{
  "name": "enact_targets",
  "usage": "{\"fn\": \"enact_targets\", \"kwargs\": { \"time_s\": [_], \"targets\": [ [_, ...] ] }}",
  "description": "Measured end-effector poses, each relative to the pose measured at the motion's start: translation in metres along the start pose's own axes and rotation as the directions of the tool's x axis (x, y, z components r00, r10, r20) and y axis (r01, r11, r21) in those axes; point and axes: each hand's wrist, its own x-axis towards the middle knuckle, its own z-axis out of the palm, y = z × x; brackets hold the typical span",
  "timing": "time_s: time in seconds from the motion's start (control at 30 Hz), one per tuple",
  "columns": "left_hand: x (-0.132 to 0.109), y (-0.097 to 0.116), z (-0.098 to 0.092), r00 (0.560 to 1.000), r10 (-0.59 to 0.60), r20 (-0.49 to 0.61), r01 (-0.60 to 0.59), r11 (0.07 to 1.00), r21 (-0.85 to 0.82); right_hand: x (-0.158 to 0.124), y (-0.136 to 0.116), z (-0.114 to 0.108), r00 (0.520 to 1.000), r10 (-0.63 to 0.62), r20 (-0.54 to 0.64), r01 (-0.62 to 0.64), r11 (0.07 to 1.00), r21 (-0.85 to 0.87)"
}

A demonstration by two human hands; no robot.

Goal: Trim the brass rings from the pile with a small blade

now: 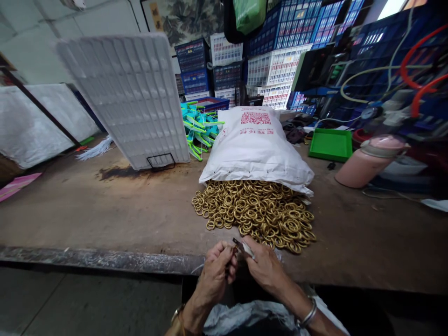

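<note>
Head view shows your left hand (216,269) pinching a small piece (235,250), mostly hidden, while your right hand (265,264) grips a small tool (241,245), its long axis slanting toward the left. Gold-coloured rings (259,210) lie on the desk (105,210) just beyond, nearer the right.
</note>
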Motion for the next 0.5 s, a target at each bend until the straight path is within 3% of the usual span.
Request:
{"fn": "enact_targets", "kwargs": {
  "time_s": [0.37,0.5],
  "targets": [
    [0.0001,-0.0017,0.001,0.996,0.014,-0.09,-0.009,0.998,0.062,-0.0086,-0.0059,0.0035,0.999,-0.033,0.027,0.039,0.962,-0.272],
    [-0.0055,0.0018,0.003,0.999,0.016,-0.046,-0.015,0.999,0.029,-0.0038,-0.0062,-0.0054,1.0,0.014,0.0,-0.013,0.937,-0.349]
  ]
}}
